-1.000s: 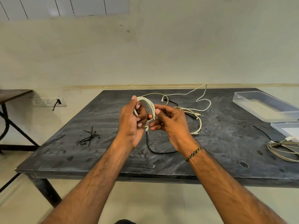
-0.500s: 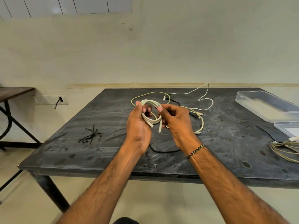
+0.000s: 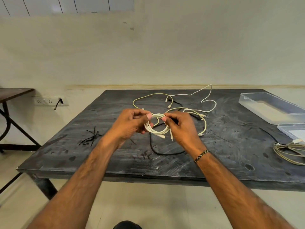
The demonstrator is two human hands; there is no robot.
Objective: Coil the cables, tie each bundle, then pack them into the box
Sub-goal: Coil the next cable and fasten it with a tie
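Two hands hold one white cable coil [image 3: 156,125] above the dark worktop [image 3: 231,146]. Black ties [image 3: 90,138] lie left. Left hand [image 3: 130,124] and right hand [image 3: 183,128] each pinch the coil's upper rim; since a second ago it has turned from edge-on to flat, loops gathered, both plugs hanging below, apparently ready for tying. Loose cables [image 3: 189,103] and the clear box [image 3: 270,108] lie right.

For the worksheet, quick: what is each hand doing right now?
Left hand: fingers grip the white cable coil.
Right hand: fingers pinch the same coil.
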